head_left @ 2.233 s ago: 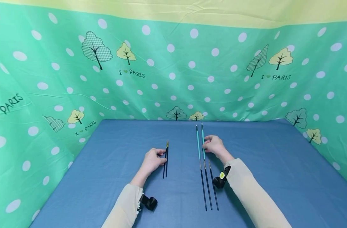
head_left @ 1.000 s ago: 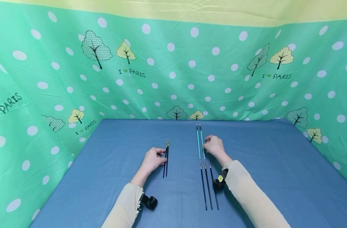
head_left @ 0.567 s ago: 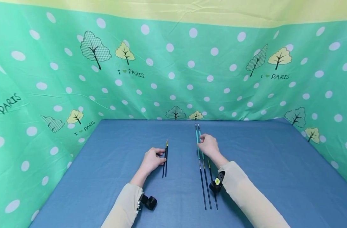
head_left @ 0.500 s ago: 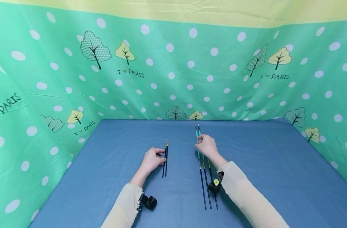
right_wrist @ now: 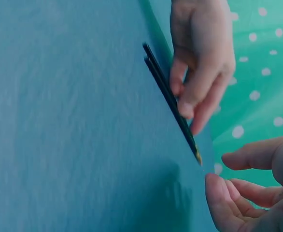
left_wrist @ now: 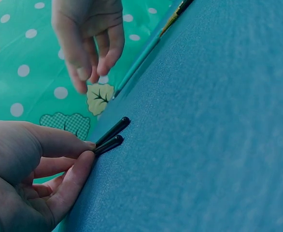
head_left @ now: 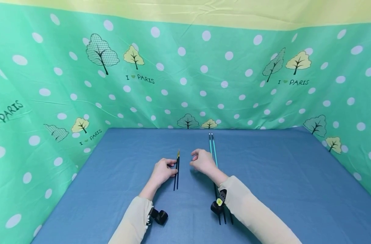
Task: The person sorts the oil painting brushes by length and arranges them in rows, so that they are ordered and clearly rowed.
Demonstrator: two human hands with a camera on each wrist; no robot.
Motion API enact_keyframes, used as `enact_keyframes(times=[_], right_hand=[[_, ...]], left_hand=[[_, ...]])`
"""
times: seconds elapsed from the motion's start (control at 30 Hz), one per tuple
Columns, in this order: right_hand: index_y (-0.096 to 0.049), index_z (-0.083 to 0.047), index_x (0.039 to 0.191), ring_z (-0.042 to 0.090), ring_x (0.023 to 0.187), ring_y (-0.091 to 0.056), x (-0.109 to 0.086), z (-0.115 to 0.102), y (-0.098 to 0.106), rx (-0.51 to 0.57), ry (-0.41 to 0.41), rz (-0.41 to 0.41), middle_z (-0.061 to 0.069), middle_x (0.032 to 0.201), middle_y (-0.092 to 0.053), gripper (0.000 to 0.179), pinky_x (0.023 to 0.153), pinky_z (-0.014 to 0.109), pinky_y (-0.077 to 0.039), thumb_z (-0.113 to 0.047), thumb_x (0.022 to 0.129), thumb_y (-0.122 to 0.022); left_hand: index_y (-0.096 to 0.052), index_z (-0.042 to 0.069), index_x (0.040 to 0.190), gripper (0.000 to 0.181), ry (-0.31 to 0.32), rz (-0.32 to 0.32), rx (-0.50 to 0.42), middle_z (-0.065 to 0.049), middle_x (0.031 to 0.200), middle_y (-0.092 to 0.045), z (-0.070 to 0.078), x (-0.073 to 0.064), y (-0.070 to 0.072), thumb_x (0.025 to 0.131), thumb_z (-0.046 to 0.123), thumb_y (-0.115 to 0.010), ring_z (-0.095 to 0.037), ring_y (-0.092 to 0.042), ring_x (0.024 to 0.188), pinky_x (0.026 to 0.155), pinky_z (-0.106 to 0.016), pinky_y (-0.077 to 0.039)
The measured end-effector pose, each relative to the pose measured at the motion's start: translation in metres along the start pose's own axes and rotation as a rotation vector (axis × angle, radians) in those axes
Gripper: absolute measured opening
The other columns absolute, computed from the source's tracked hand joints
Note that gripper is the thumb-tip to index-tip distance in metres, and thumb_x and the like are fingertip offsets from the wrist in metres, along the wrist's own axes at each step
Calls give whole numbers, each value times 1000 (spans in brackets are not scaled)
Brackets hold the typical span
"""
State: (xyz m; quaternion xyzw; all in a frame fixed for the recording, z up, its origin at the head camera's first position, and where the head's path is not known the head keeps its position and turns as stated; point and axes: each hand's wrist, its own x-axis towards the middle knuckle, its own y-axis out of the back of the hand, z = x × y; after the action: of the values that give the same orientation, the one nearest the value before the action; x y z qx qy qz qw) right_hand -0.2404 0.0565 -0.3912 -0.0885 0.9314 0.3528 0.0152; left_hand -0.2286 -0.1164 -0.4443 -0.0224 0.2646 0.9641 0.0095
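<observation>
Two black paintbrushes [head_left: 177,181] with gold ferrules lie side by side at the middle of the table, bristles toward the back. My left hand [head_left: 161,171] pinches them between thumb and fingertips; their rounded handle ends [left_wrist: 113,130] stick out past the fingers in the left wrist view. Just to the right, my right hand [head_left: 202,160] hovers over the table with thumb and fingers apart and nothing between them. Beyond it lie two turquoise paintbrushes [head_left: 215,152], close together and partly covered by the right hand and wrist.
Three dark-handled paintbrushes [head_left: 224,218] lie in front of the turquoise ones, mostly hidden under my right forearm. A blue cloth [head_left: 136,145] covers the table. Behind it hangs a green dotted curtain [head_left: 161,98].
My right hand first slid a turquoise brush left beside the other one, then let go and moved left toward the black pair. The left hand has stayed in place.
</observation>
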Motion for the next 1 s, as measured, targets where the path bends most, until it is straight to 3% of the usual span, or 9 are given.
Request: enact_keyframes(times=[0.27, 0.57, 0.8, 1.0], right_hand=[[-58, -2, 113, 11, 53, -56, -4, -9, -26, -6, 57, -53, 4, 77, -57, 41, 47, 23, -46, -6, 73, -70], [-58, -2, 110, 12, 53, -54, -9, -10, -45, -35, 72, -83, 2, 75, -55, 46, 46, 23, -47, -9, 68, -77], [-58, 0, 109, 11, 50, -54, -9, -9, -48, -50, 82, -44, 2, 73, -54, 45, 44, 22, -46, -1, 67, -73], [-56, 1, 112, 11, 48, -55, -7, -10, -48, -48, 13, -15, 2, 73, -54, 46, 43, 22, -49, 0, 68, -71]], left_hand=[[-61, 1, 116, 38, 2, -3, -11, -12, 99, -53, 1, -1, 1, 79, 3, -66, -12, -57, 68, 59, -23, -56], [-63, 3, 114, 38, -22, 13, 57, -11, 98, -55, 3, -1, 3, 77, 7, -68, -11, -57, 67, 57, -24, -52], [-62, 0, 114, 38, -21, 8, 11, -12, 97, -54, 2, -1, 2, 76, 4, -68, -11, -58, 66, 58, -23, -55], [-62, 0, 114, 39, -21, 5, -5, -12, 96, -53, 3, -1, 3, 76, 2, -68, -12, -59, 65, 58, -23, -56]])
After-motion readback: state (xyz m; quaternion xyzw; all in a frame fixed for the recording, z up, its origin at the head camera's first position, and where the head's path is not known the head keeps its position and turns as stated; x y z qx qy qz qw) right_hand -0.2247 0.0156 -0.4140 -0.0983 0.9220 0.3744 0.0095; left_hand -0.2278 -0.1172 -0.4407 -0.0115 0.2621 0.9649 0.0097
